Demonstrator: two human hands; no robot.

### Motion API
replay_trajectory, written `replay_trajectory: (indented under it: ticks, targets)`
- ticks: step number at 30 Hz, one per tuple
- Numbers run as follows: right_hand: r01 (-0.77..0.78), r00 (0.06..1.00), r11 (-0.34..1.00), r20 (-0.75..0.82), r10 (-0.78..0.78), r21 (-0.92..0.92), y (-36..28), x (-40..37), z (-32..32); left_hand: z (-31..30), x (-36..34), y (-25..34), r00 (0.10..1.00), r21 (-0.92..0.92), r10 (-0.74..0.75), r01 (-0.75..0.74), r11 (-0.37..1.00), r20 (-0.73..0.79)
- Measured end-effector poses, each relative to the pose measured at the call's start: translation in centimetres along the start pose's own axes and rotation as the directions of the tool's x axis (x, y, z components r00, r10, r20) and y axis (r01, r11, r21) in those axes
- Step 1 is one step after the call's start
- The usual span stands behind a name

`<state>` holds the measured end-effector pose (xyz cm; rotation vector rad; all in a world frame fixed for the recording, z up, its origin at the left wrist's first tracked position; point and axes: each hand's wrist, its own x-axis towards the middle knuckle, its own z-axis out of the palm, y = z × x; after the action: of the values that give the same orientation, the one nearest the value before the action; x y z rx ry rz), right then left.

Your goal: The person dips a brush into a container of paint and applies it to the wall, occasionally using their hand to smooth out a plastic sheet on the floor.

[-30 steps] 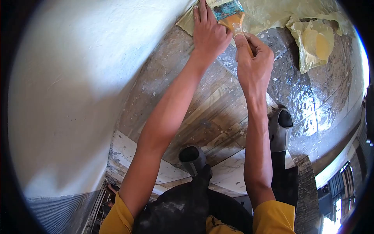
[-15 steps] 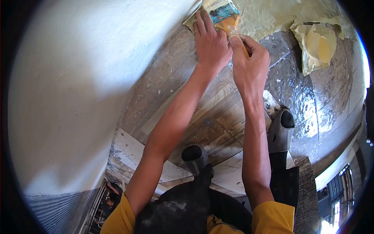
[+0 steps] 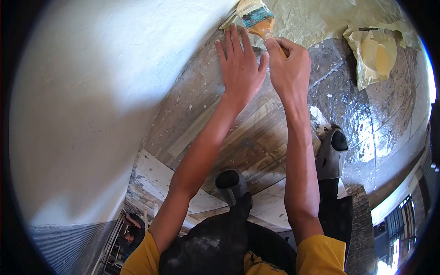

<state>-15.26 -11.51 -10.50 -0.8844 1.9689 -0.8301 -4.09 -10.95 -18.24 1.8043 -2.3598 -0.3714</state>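
Clamped between the thumb and curled fingers of the right hand (image 3: 289, 66), a paintbrush (image 3: 260, 24) is held at the far side of the scene, close to the foot of the wall (image 3: 91, 91). Its bristles (image 3: 250, 5) are pointed far and slightly left, over the edge of a plastic sheet (image 3: 316, 18); whether they are pressed down cannot be told. Just left of the handle, the left hand (image 3: 241, 68) is held back upward, its fingers parted and nothing grasped; whether the palm is rested on the floor (image 3: 256, 119) cannot be told. Both forearms are stretched far, the left slanted rightward, the right nearly straight.

The orange handle is smeared with pale paint, a blue-green band is borne above it, and the bristles are coated in cream. Thin, yellowish and crinkled, the sheet is spread across the far right, where a round, pale yellow container (image 3: 378, 54) is set on a crumpled flap. Wood-patterned floor is flecked with white, and a wet shine is shown at right. Smooth white plaster is seen on the wall.

At left, room is bounded by the wall. Only a narrow gap is left between the hands, while between the forearms a wide stretch of floor is exposed, limited at the near side by a grey shoe (image 3: 231, 183).
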Motion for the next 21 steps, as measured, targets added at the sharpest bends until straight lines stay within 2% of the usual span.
replay_trajectory:
  ticks: [2,4,11,14,16,21]
  targets:
    - [0.009,1.000,1.000,0.011,-0.009,0.014,0.0,0.0,0.2,0.0,-0.3,-0.5,1.000,0.000,-0.002,0.002,1.000,-0.024]
    - [0.006,0.999,0.999,0.047,-0.008,0.038,-0.1,0.0,0.3,-0.9,-0.9,-0.6,0.999,0.103,-0.041,0.041,0.994,-0.002]
    - [0.013,0.990,1.000,0.141,-0.011,-0.014,0.2,-0.4,0.6,-0.8,-1.6,-2.4,1.000,0.106,0.001,0.001,0.994,-0.023]
    - [0.024,0.986,0.999,0.166,-0.028,0.026,0.1,-0.6,0.7,-1.1,-2.2,-2.9,0.998,0.014,-0.006,0.007,1.000,-0.066]
    - [0.033,0.982,0.999,0.183,-0.034,0.013,0.3,-0.7,0.7,-2.0,-3.8,-3.4,0.991,-0.201,-0.028,0.001,0.980,-0.133]
    - [0.058,0.969,0.998,0.238,-0.063,0.027,0.5,-1.3,0.7,-4.5,-8.3,-4.2,0.994,-0.276,-0.044,0.015,0.961,-0.100]
